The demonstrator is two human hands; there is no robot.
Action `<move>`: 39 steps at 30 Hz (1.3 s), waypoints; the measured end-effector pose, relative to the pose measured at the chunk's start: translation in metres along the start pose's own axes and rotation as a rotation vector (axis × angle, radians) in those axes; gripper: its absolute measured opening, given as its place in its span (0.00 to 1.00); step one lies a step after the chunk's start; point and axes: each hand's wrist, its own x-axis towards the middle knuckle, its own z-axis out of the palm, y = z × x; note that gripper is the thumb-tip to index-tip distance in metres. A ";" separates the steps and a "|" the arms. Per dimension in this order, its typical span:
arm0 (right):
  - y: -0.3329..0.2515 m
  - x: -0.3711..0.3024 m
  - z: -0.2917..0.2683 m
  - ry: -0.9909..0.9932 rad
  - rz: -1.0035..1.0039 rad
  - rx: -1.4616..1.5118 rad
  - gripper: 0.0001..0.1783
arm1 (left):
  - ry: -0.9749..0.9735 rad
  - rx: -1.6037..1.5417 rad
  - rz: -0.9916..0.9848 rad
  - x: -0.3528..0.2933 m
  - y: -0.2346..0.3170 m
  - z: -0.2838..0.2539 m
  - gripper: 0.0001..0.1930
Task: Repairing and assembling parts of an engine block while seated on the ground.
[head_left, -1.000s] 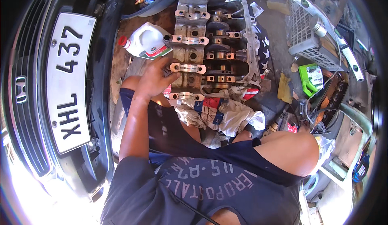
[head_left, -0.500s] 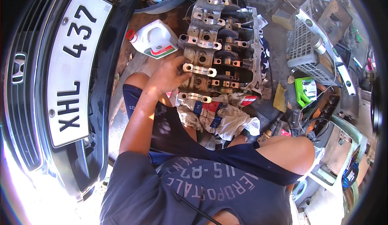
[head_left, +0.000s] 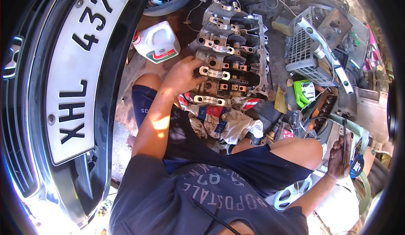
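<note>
Clock read from the sitter's seat, 12 dead ahead. Engine block (head_left: 263,57) on the ground, between 12 and 1; cap row (head_left: 204,57) right alongside, block's 9 o'clock side. Left hand (head_left: 183,75), toward 11: fingers part-curled round the near end of one bearing cap (head_left: 215,73); can't tell if it's gripping or just resting. Right hand (head_left: 337,155) out at 3, well apart from the block, fingers closed round a slim dark rod (head_left: 345,138), held upright.

Progress, my read: cap row is off, bright half-round faces bare; what looks like the crankshaft (head_left: 235,60) lies uncovered in the block, no cap over it that I can see. So stripped this far, crankshaft not yet lifted out or covered. Bolt state: too small to tell.

Around: white jug (head_left: 157,45) at 11, crumpled rags (head_left: 241,126) at the block's 6, grey crate (head_left: 306,68) between 1 and 2.
</note>
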 end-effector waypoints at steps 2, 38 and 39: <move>-0.001 0.000 0.019 0.152 0.028 -0.050 0.60 | 0.012 -0.065 0.021 0.003 -0.004 0.004 0.20; 0.267 0.142 0.267 0.148 -0.301 -0.849 0.06 | 0.073 -0.141 0.169 0.002 -0.018 0.014 0.24; 0.264 0.141 0.265 0.187 -0.242 -0.768 0.06 | 0.072 -0.141 0.169 0.002 -0.016 0.014 0.24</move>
